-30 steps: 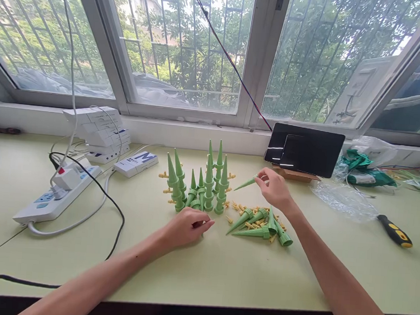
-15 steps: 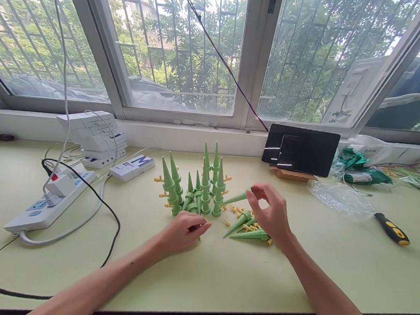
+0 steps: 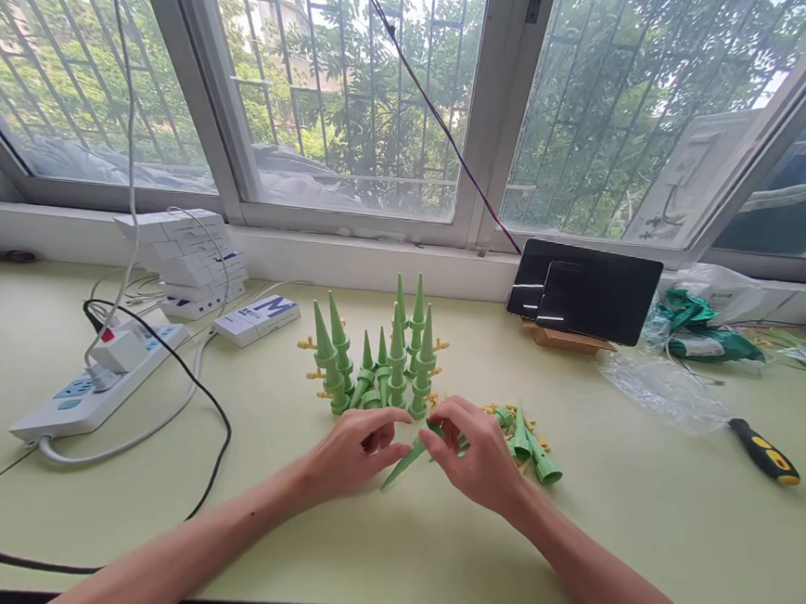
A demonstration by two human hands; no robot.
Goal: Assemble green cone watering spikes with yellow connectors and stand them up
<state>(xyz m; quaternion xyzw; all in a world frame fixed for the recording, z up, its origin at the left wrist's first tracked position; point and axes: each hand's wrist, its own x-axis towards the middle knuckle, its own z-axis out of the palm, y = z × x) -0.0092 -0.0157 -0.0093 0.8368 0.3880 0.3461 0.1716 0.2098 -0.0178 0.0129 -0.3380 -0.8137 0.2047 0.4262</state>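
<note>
My right hand (image 3: 479,452) pinches a green plastic watering spike (image 3: 404,463), its pointed end slanting down to the left. Close by on the left, my left hand (image 3: 362,448) has thumb and forefinger apart, facing the spike's side; its other fingers are curled. Behind the hands stand stacked green spikes (image 3: 396,362) with yellow valves (image 3: 310,343) jutting from their sides. Beyond my right hand lies a loose pile of green spikes (image 3: 519,440) and small yellow pieces (image 3: 538,436). My right hand partly hides the held spike's wide end.
At the left are a white power strip (image 3: 100,381) with cables, stacked white boxes (image 3: 189,262) and a flat white box (image 3: 256,320). A dark-screened tablet (image 3: 599,294) leans at the back. Clear plastic wrap (image 3: 661,392) and a black-and-yellow screwdriver (image 3: 764,451) lie at the right.
My right hand has moved left and down from the pile, bringing the spike beside my left hand. The left thumb and forefinger have spread apart. Loose spikes in the pile lie differently.
</note>
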